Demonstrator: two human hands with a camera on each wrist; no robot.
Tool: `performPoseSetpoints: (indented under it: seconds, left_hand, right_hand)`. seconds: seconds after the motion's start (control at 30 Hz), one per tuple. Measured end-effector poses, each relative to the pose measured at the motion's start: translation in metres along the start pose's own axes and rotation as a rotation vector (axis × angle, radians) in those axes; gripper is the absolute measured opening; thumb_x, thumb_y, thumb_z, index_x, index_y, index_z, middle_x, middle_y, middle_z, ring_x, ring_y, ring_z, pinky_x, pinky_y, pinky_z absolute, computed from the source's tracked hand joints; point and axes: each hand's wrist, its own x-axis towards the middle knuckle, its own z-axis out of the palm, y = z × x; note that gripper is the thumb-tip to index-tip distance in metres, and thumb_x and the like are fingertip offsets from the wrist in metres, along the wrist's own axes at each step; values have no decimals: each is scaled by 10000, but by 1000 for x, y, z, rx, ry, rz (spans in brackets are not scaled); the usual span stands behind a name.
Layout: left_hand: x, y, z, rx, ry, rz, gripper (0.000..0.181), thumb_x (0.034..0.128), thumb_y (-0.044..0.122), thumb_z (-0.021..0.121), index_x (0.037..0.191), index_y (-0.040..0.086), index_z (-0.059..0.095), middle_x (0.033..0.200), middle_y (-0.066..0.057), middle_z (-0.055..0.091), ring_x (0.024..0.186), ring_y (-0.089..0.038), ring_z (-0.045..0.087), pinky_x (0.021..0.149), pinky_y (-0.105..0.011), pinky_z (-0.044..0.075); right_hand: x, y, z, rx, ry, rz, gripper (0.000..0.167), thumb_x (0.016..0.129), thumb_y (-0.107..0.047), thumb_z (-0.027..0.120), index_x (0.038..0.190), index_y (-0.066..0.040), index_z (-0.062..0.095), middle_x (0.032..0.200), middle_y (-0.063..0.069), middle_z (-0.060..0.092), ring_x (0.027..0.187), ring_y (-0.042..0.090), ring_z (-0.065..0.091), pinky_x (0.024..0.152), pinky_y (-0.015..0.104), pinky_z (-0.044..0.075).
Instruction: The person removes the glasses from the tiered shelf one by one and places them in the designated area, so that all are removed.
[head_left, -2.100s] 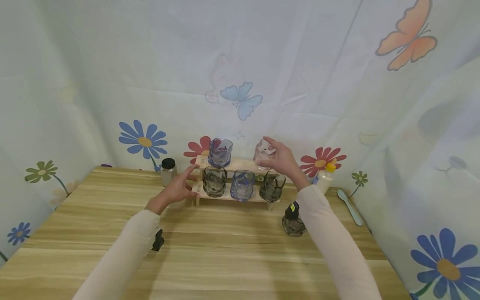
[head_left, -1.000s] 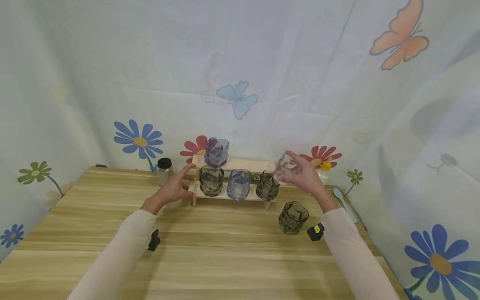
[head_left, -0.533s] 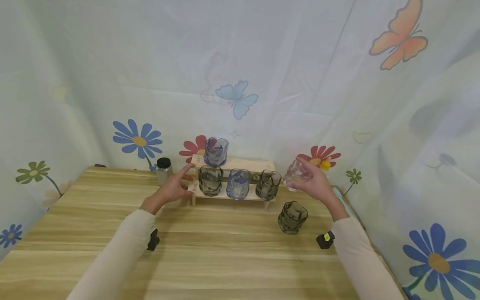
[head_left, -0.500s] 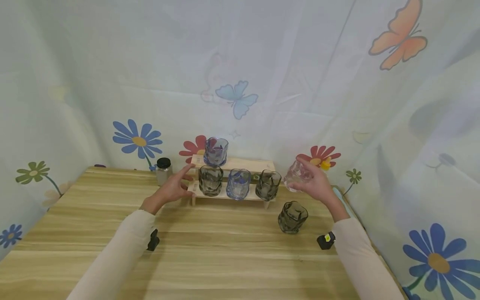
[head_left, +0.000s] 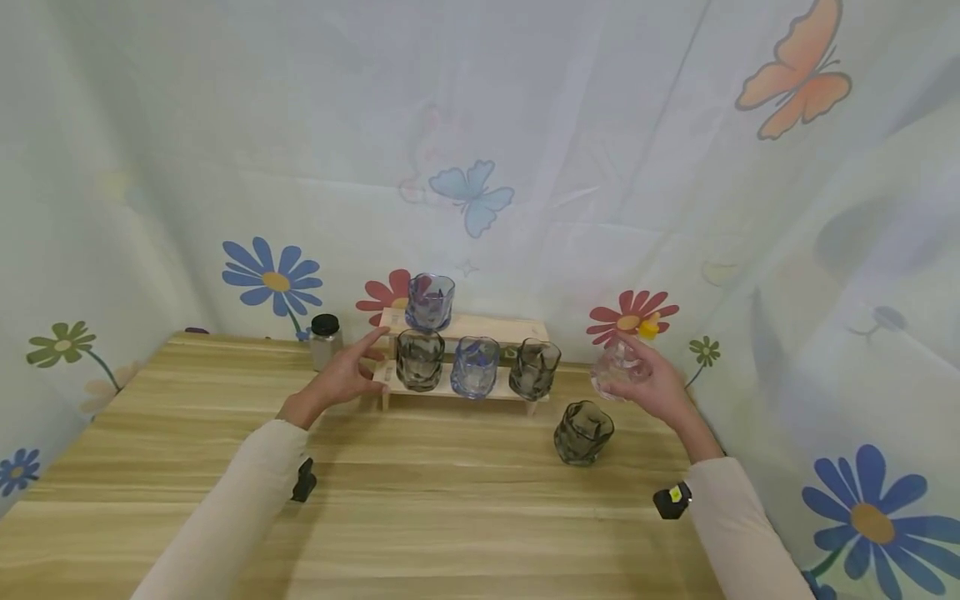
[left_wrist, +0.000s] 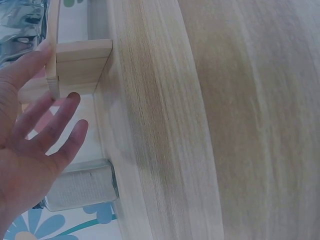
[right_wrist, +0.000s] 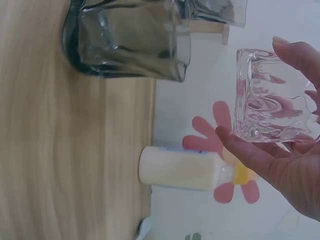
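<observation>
In the head view my left hand (head_left: 337,379) rests its thumb and fingers at the left end of a two-tier wooden rack (head_left: 495,327). The left wrist view shows the hand (left_wrist: 30,155) spread beside the rack's end (left_wrist: 82,70). My right hand (head_left: 663,387) grips a clear pinkish glass (head_left: 609,375) in the air right of the rack. A blue glass (head_left: 430,304) stands on the upper tier. On the lower tier are a grey glass (head_left: 420,362), another blue glass (head_left: 475,368) and another grey glass (head_left: 534,371).
Another grey glass (head_left: 583,433) stands on the table (head_left: 450,517), front right of the rack. A black-lidded jar (head_left: 326,346) is behind my left hand. In the right wrist view, a yellow-capped white bottle (right_wrist: 180,167) stands near the curtain, with a pale blue utensil (right_wrist: 145,227) nearby.
My right hand has carried the clear glass off the upper tier, out to the right and lower. My left hand has stayed at the rack's left end.
</observation>
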Motion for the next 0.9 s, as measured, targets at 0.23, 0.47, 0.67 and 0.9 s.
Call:
performPoseSetpoints:
  seconds: [0.23,0.47,0.67,0.9]
  left_hand:
    - [-2,2,-1,5,-1,-8,1011,828,107,818,1609,181,180,1356,-317,549,921,-355,708,809,-494,562]
    - [-2,4,0,5,4,7,1008,826,84,813,1608,170,184,1349,-324,553,909,-363,712,797,-491,567]
    - [-2,4,0,0,-1,3,1014,828,81,811,1611,181,174,1358,-326,545,927,-384,710,803,-494,569]
    - [-2,3,0,-6,-2,-7,1000,835,64,798,1610,183,177,1362,-328,535,958,-395,704,820,-507,566]
  right_hand:
    - [-11,14,-1,-10,8,-10,862,819,-240,839,1529,-56,385,1356,304,550,1110,429,577,731,334,532]
    - [-18,32,3,-17,-17,52,885,843,-264,815,1554,-64,328,1348,306,520,1184,458,542,839,453,546]
    - [-23,51,8,-26,-34,69,869,846,-277,812,1543,-54,343,1376,308,512,1190,455,545,848,466,535]
    - [-33,74,19,55,-24,30,842,794,-114,837,1491,23,384,1321,362,517,1113,470,573,820,392,525]
